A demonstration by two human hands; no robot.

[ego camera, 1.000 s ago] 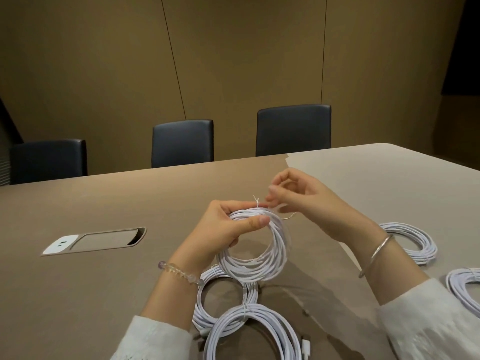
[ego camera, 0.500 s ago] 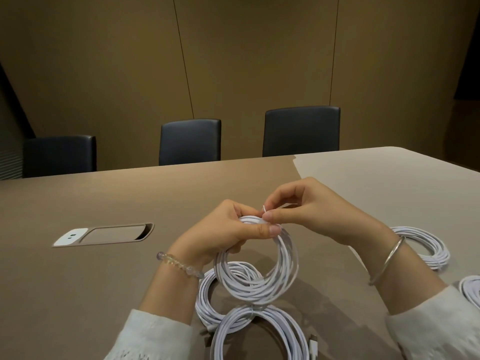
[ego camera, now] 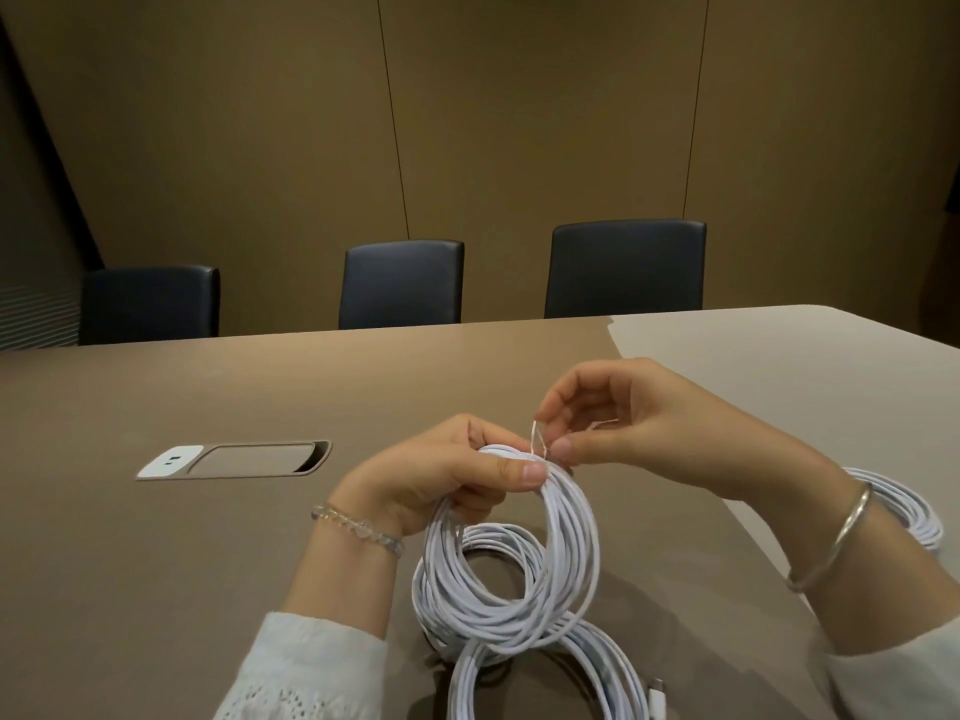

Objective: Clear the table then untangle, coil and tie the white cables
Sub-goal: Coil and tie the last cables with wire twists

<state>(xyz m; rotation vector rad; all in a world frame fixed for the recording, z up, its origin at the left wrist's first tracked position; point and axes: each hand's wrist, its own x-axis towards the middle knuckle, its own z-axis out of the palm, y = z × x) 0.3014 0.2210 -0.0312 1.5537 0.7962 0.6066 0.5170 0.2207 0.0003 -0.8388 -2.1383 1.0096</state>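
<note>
**Twist tie pinched at the top of a held cable coil**

The left hand (ego camera: 447, 475) grips a round coil of smooth white cable (ego camera: 519, 574) upright above the table (ego camera: 208, 563), thumb pressed across its top. The right hand (ego camera: 639, 433) pinches a thin wire tie (ego camera: 537, 441) there. Beneath, two more coils (ego camera: 545, 678) lie flat; another coil (ego camera: 904, 517) lies beyond the right wrist.

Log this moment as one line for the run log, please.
phase: tying coil | left hand: grips held coil at top | right hand: pinches twist tie | other coils: on table
</note>
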